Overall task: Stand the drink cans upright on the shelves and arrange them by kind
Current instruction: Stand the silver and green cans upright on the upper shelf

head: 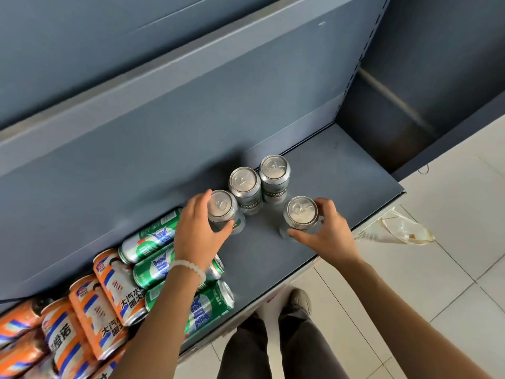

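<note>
Several silver-grey cans stand upright on the grey shelf (341, 170). My left hand (196, 231) grips the leftmost silver can (222, 207) around its upper side. My right hand (325, 231) grips another silver can (300, 212) standing apart to the right. Two more silver cans (244, 181) (274, 169) stand behind, close together. Green cans (150, 236) lie on their sides to the left, partly under my left forearm. Orange cans (109, 285) lie on their sides further left.
The shelf's front edge (355, 228) runs diagonally toward the lower left. A crumpled clear plastic wrap (404, 228) lies on the white tiled floor to the right. My legs and a shoe (300, 302) are below the shelf edge. An upper shelf (164, 86) overhangs behind.
</note>
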